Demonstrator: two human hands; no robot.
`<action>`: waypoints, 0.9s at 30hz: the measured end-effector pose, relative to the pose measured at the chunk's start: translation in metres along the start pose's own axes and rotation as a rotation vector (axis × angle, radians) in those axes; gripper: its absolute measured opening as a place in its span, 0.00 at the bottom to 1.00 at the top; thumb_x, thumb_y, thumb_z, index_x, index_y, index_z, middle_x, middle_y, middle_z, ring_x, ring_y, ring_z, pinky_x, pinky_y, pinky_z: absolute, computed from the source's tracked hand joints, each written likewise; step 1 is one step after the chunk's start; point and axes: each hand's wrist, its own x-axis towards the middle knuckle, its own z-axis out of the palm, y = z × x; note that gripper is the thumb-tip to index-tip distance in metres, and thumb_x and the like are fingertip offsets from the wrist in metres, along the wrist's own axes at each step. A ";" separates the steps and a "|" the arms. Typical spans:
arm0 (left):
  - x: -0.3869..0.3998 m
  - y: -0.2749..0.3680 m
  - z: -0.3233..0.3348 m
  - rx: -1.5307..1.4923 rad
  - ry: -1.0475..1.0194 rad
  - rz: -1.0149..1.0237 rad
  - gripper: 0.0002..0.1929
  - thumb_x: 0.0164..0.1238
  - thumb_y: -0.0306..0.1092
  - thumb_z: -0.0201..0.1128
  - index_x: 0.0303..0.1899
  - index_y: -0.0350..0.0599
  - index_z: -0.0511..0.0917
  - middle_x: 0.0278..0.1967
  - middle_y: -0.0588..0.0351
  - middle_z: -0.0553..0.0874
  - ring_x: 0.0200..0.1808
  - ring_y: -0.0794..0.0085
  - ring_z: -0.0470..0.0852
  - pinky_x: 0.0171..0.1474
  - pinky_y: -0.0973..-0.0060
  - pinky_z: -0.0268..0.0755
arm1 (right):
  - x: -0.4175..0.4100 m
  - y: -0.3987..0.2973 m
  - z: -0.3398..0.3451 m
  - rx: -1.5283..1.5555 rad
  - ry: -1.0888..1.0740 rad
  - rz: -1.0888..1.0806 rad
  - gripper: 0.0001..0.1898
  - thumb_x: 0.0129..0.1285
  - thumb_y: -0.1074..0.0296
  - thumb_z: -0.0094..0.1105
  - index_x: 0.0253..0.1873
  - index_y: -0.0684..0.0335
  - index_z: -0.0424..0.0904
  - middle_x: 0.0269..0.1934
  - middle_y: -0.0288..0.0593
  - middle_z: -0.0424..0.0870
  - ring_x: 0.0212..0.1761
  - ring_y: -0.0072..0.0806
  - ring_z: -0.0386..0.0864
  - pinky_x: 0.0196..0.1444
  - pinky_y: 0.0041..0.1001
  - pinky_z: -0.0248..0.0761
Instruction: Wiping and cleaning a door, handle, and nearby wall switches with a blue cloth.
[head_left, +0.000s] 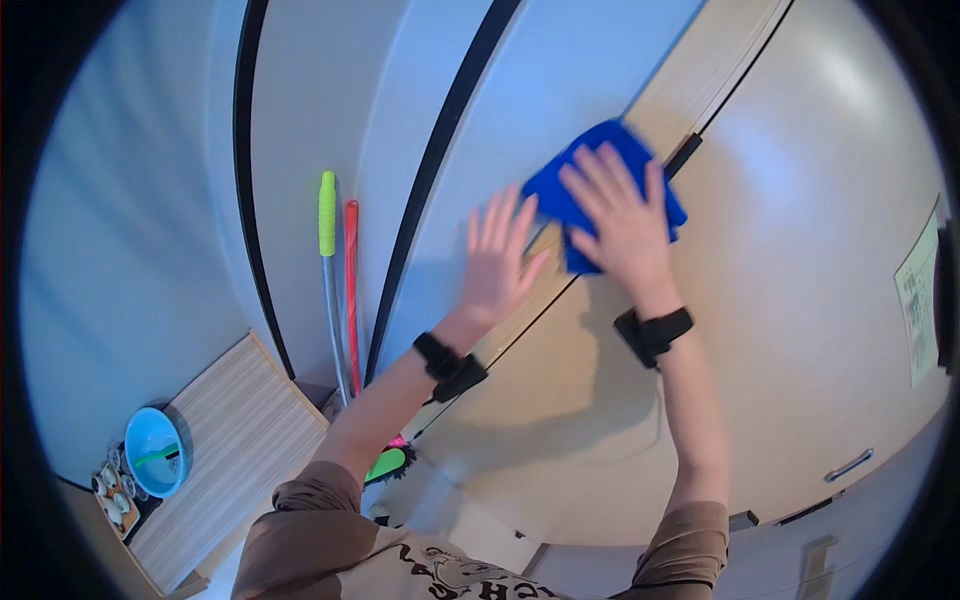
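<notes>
My right hand lies spread on a blue cloth, pressing it flat across the pale wooden frame and the edge of a light wooden door. The cloth partly covers a black hinge. To the left of the cloth, my left hand has its fingers spread and holds nothing. It is near the frame and the light wall panel; whether it touches them I cannot tell. Black straps with small black devices are on both wrists.
Two upright handles, one green-gripped and one red, lean at the wall. A green brush head is low down. A blue basin and a tray of cups stand by a wooden tabletop. The door has a metal handle.
</notes>
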 end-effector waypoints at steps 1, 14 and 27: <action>0.015 0.009 -0.004 -0.065 0.053 0.072 0.32 0.66 0.41 0.56 0.68 0.40 0.56 0.70 0.42 0.54 0.72 0.50 0.49 0.70 0.50 0.40 | 0.012 0.008 -0.012 -0.022 0.106 0.057 0.36 0.47 0.58 0.65 0.65 0.49 0.66 0.69 0.35 0.60 0.72 0.31 0.55 0.70 0.50 0.41; -0.019 -0.029 -0.002 -0.019 -0.025 -0.068 0.36 0.65 0.45 0.58 0.69 0.38 0.52 0.71 0.42 0.51 0.72 0.48 0.48 0.70 0.50 0.40 | 0.051 0.012 -0.004 -0.117 0.154 0.135 0.34 0.48 0.58 0.64 0.63 0.56 0.68 0.66 0.41 0.64 0.72 0.33 0.54 0.71 0.46 0.43; -0.046 -0.041 -0.014 0.037 -0.054 -0.127 0.39 0.63 0.46 0.61 0.69 0.38 0.51 0.71 0.41 0.49 0.72 0.48 0.46 0.69 0.48 0.41 | 0.033 -0.039 0.046 -0.018 -0.171 -0.016 0.37 0.47 0.56 0.65 0.65 0.53 0.65 0.70 0.37 0.58 0.73 0.33 0.50 0.73 0.41 0.42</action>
